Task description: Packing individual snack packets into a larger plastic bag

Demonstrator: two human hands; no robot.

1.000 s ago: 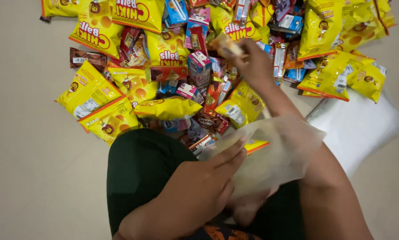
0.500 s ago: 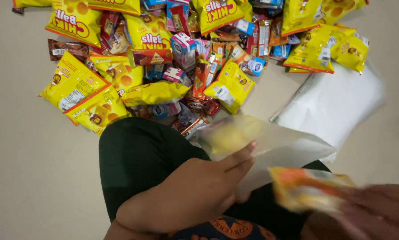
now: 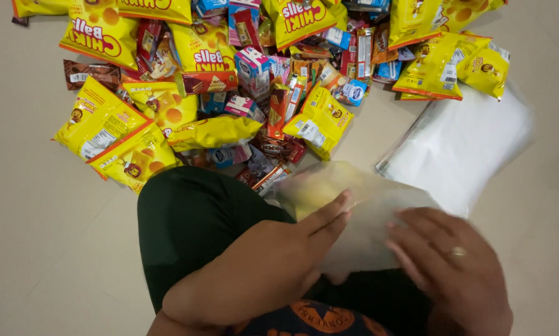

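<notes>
Over my lap, above my dark green trouser leg (image 3: 192, 224), lies a clear, thin plastic bag (image 3: 360, 211), held between both my hands. Something yellow shows through its far end, blurred by the film, so I cannot tell what kind of packet it is. My left hand (image 3: 273, 267) lies flat along the near side of the bag, fingers (image 3: 329, 214) stretched out straight and together, pressing the plastic rather than closing around it. My right hand (image 3: 447, 261), with a ring on one finger, rests on the bag's right edge with its fingers loosely spread and bent; whether it pinches the film underneath I cannot tell, since the hand is blurred.

Just beyond the bag to the right, a stack of flat, clear empty plastic bags (image 3: 460, 149) lies on the pale beige floor (image 3: 43, 236). Farther out, spread across the floor in front of my knee, is a heap of snack packets: big yellow crinkly pouches (image 3: 99, 121) of puffed balls on the left and right, and small red, blue and brown wrapped sweets and little cartons (image 3: 273, 93) piled in the middle, many overlapping one another.
</notes>
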